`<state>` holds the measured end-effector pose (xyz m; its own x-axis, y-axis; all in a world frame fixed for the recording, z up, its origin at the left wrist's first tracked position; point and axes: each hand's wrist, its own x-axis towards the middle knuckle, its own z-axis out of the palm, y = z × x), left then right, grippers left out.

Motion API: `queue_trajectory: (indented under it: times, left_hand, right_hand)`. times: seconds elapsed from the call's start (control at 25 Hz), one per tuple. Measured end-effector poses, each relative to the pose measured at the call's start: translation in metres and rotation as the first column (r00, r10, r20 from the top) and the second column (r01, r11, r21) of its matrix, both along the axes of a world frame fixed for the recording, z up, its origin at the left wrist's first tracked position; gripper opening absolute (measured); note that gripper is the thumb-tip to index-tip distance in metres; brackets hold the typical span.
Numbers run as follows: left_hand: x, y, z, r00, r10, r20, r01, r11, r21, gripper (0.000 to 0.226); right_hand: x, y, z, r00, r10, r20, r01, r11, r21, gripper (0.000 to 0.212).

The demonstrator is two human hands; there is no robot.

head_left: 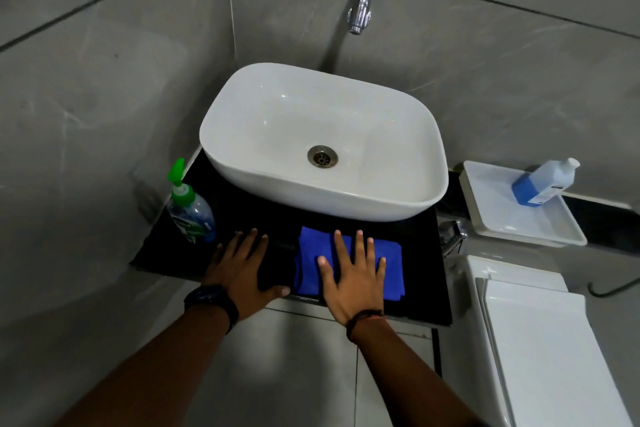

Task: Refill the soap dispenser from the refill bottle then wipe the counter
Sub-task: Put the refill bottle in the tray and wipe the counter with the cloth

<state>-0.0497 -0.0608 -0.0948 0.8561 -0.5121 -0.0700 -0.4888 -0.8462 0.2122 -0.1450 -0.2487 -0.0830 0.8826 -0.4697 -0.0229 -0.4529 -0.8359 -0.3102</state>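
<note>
The right hand (pixel 356 279) lies flat on the blue cloth (pixel 388 263), fingers (pixel 341 246) spread apart and gripping nothing, palm pressing the folded cloth onto the black tabletop (pixel 420 243). The left hand (pixel 242 270) rests flat on the bare tabletop just beside the cloth, at its 9 o'clock, fingers likewise splayed and empty, thumb touching the front edge. A dark watch (pixel 213 302) circles the left wrist, a thin band (pixel 363 317) the right. The dispenser (pixel 190 211), clear with a green pump, stands upright at 10 o'clock from the left hand, near the fingertips. The white sink (pixel 322 139) sits at 12 o'clock, under the tap (pixel 362 7). The refill bottle (pixel 543 182), blue liquid with a white cap, lies tilted in a white tray (pixel 519 218) at 2 o'clock, well apart from both hands.
</note>
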Motion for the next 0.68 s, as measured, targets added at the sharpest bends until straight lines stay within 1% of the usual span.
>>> queue_trajectory:
  times: [0.08,0.12,0.28,0.36,0.44,0.52,0.68]
  left_hand:
    - [0.002,0.000,-0.001,1.000,-0.001,-0.007,0.001,1.000,0.012,0.107]
    - [0.003,-0.001,-0.001,1.000,0.002,-0.013,-0.002,1.000,0.018,0.107]
    - [0.005,-0.001,0.000,1.000,0.007,-0.022,-0.007,1.000,0.022,0.109]
    - [0.004,-0.001,0.001,1.000,0.005,-0.021,-0.004,1.000,0.022,0.109]
    - [0.005,-0.001,0.002,0.999,-0.001,-0.034,0.002,1.000,0.027,0.108]
    - [0.006,-0.001,0.002,0.998,-0.007,-0.055,0.009,0.999,0.041,0.108]
    - [0.006,-0.004,0.006,0.996,-0.002,-0.085,0.006,0.999,0.053,0.110]
  right_hand:
    - [0.018,0.012,-0.003,0.992,-0.045,-0.120,0.042,0.999,-0.028,0.070]
    - [0.024,0.017,-0.004,0.990,-0.041,-0.137,0.035,0.999,-0.041,0.071]
    - [0.024,0.011,-0.007,0.993,0.054,-0.104,-0.063,0.995,-0.083,0.074]
    - [0.013,-0.003,-0.007,0.994,0.071,-0.086,-0.081,0.990,-0.119,0.075]
    - [0.000,-0.021,-0.007,0.996,0.014,-0.085,-0.025,0.992,-0.124,0.074]
    - [-0.012,-0.033,-0.006,0.991,-0.082,-0.101,0.070,0.991,-0.118,0.072]
    - [-0.010,-0.023,-0.007,0.953,-0.274,-0.126,0.261,0.959,-0.111,0.072]
